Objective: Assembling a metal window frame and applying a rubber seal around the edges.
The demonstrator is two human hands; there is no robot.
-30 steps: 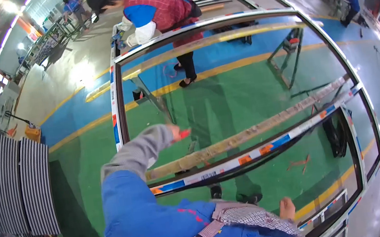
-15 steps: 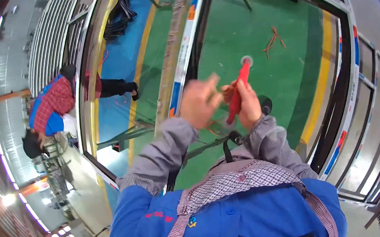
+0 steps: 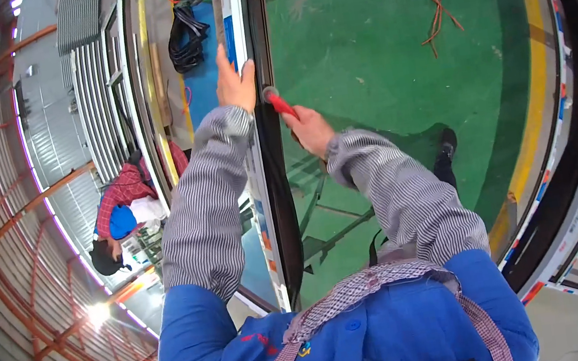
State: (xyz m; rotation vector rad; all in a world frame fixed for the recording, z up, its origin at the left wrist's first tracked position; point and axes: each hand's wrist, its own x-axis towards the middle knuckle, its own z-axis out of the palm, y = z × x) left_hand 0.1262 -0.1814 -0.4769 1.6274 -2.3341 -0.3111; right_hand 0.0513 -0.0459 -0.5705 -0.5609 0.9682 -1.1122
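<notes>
Head view, upper centre: our right hand [image 3: 312,132] grips tool [image 3: 282,105] at frame [image 3: 279,189], left hand [image 3: 236,87] spread. Pressing, likely; next wants steady aim.

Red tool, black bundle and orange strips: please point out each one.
Red tool [image 3: 283,105]: head view, on its red handle.
Black bundle [image 3: 188,57]: head view, lower part.
Orange strips [image 3: 438,7]: head view, upper part.

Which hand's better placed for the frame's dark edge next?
The right hand, likely: it grips the red tool, whose round end is at the dark edge; the left hand shows no tool.
</notes>
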